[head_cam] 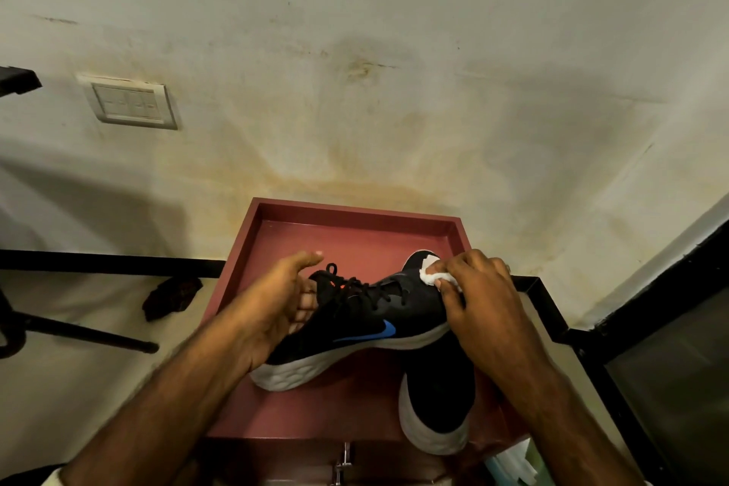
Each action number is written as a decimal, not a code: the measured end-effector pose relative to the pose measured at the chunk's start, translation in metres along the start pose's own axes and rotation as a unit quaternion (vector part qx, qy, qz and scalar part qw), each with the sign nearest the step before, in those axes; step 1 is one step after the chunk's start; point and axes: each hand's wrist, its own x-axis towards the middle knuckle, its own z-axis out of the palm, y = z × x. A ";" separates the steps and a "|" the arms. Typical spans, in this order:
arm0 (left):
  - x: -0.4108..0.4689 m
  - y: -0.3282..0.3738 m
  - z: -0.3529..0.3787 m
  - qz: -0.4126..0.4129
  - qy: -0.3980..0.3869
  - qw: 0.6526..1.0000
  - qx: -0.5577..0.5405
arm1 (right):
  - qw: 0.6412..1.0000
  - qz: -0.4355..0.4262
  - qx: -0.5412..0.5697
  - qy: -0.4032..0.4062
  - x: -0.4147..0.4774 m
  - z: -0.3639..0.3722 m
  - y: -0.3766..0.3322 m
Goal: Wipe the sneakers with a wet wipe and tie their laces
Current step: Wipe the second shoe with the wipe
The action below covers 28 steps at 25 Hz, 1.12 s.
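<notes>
Black sneaker (367, 324), white foam sole, blue side mark: held tilted above the red tray (355, 213), toe up and away.

Likely light, with a soft fabric upper that gives under pressure. The sole is the firmer part, so heel and sole edge look the best hold.

Laces (355, 286) hang loose and untied. They are limp and would snag easily.

Left hand (276, 308) cups the heel end, fingers curled at the collar and thumb raised.

Right hand (485, 300) pinches a folded wet wipe (434, 272) against the toe. The wipe is thin, limp and probably slick.

Second sneaker (438, 398) lies in the tray beneath, white toe toward the camera.

A switch plate (130, 103) sits on the stained wall behind.
</notes>
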 end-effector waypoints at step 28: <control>-0.015 0.002 -0.010 0.380 0.208 0.897 0.088 | 0.968 -0.221 0.099 0.069 -0.006 0.001 -0.033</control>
